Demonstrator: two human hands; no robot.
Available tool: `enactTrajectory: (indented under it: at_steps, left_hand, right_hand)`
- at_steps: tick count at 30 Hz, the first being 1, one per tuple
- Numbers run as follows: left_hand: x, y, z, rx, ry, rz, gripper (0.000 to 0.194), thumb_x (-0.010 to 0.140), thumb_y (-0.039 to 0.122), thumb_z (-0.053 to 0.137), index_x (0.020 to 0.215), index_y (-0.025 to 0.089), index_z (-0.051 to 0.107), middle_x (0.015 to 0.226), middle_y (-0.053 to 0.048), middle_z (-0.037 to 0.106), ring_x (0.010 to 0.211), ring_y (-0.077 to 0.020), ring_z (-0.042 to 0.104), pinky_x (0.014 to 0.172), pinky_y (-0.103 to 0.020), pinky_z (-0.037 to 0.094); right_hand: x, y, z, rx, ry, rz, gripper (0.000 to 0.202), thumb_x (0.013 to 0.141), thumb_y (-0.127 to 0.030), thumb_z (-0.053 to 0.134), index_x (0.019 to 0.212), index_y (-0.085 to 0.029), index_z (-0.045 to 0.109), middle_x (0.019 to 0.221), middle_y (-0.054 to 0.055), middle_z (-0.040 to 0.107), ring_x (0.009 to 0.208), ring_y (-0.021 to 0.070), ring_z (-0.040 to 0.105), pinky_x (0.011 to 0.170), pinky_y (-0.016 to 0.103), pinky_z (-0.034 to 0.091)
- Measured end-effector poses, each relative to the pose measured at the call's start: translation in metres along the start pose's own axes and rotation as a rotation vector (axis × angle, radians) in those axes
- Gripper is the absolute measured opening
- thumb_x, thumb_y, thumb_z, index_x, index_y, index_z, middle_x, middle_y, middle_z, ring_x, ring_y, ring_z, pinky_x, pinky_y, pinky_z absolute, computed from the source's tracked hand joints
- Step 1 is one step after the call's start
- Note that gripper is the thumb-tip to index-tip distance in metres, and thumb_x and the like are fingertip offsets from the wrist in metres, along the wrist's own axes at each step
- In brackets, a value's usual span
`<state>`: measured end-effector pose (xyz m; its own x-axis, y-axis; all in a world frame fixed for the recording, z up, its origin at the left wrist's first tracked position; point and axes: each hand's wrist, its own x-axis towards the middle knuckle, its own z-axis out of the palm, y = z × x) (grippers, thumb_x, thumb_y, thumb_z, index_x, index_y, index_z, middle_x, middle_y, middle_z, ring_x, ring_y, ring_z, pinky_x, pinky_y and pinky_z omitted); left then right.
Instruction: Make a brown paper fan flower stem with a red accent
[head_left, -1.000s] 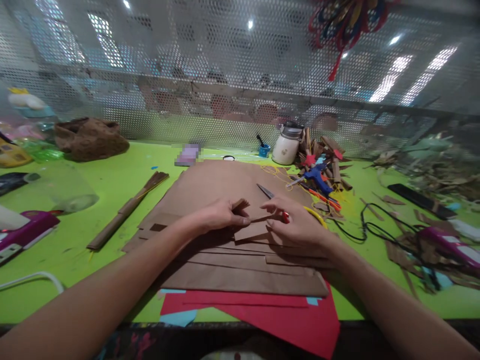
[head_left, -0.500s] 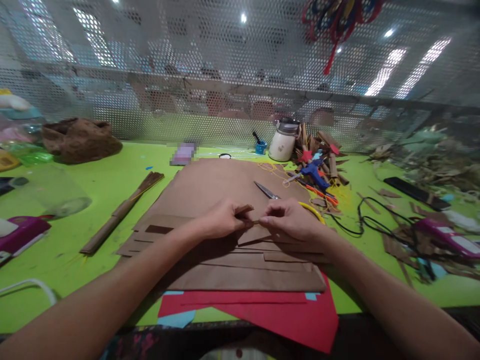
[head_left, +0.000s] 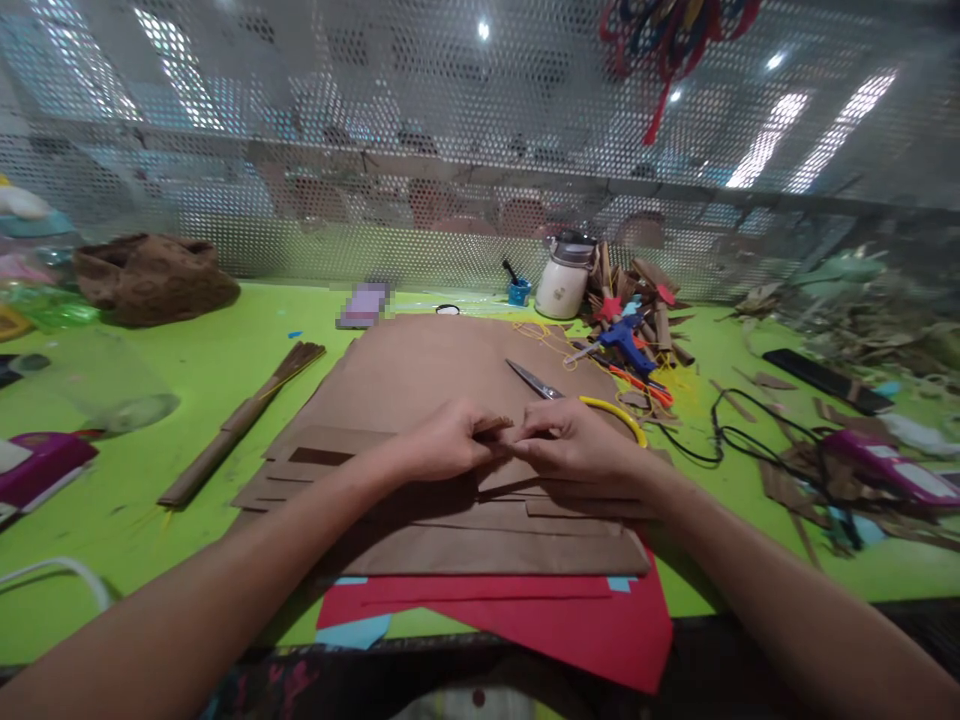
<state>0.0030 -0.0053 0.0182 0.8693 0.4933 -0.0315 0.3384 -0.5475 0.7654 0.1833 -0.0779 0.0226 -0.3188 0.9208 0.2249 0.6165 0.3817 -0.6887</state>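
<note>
My left hand (head_left: 448, 440) is closed on a small strip of brown paper (head_left: 493, 425), its folded end sticking out past the fingers. Close against it, my right hand (head_left: 570, 438) pinches at the same piece; the fingers hide most of what lies between them. Both hands hover over a stack of brown paper sheets (head_left: 442, 365) with cut strips lying on top. Just beyond my right hand lie scissors (head_left: 534, 380), their yellow handle partly covered by that hand. Red paper (head_left: 577, 630) shows under the stack's near edge.
On the left lies a tied paper bundle (head_left: 240, 425), with a brown cloth bag (head_left: 154, 280) behind it. A white jug (head_left: 562, 280), a blue glue gun (head_left: 626, 340) and paper scraps stand back right. A black cord (head_left: 720, 430) and a purple device (head_left: 889, 468) lie right.
My right fingers have come closer to the left ones, covering the thin bit that showed between them. The view has shifted slightly; the things on the table stay put.
</note>
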Motion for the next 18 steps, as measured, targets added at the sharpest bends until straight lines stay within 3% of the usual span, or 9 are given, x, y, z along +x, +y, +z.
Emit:
enactTrajectory:
  at_steps: [8, 14, 18]
  left_hand:
    - [-0.001, 0.0, -0.008, -0.054, -0.023, 0.009, 0.018, 0.076, 0.028, 0.049, 0.071, 0.012, 0.057, 0.06, 0.002, 0.052, 0.056, -0.0083, 0.044, 0.052, -0.021, 0.033]
    - [0.003, -0.014, -0.013, -0.095, -0.059, 0.013, 0.018, 0.073, 0.03, 0.055, 0.074, 0.011, 0.057, 0.064, 0.001, 0.056, 0.06, -0.0091, 0.048, 0.057, -0.021, 0.036]
    - [0.003, -0.02, -0.019, -0.148, -0.11, -0.062, 0.021, 0.072, 0.033, 0.057, 0.073, 0.012, 0.056, 0.064, -0.001, 0.06, 0.056, -0.0097, 0.052, 0.055, -0.021, 0.038]
  right_hand:
    - [-0.001, 0.01, -0.011, 0.152, 0.016, 0.271, 0.019, 0.069, -0.031, 0.062, 0.063, -0.013, 0.062, 0.055, -0.002, 0.053, 0.051, 0.0086, 0.047, 0.049, 0.02, 0.035]
    - [-0.003, 0.022, -0.014, 0.198, -0.019, 0.33, 0.022, 0.069, -0.035, 0.062, 0.065, -0.013, 0.062, 0.05, -0.002, 0.054, 0.046, 0.0082, 0.046, 0.045, 0.019, 0.034]
    - [-0.003, 0.026, -0.013, 0.302, -0.041, 0.406, 0.024, 0.068, -0.037, 0.063, 0.065, -0.013, 0.061, 0.048, -0.002, 0.054, 0.043, 0.0082, 0.046, 0.043, 0.02, 0.035]
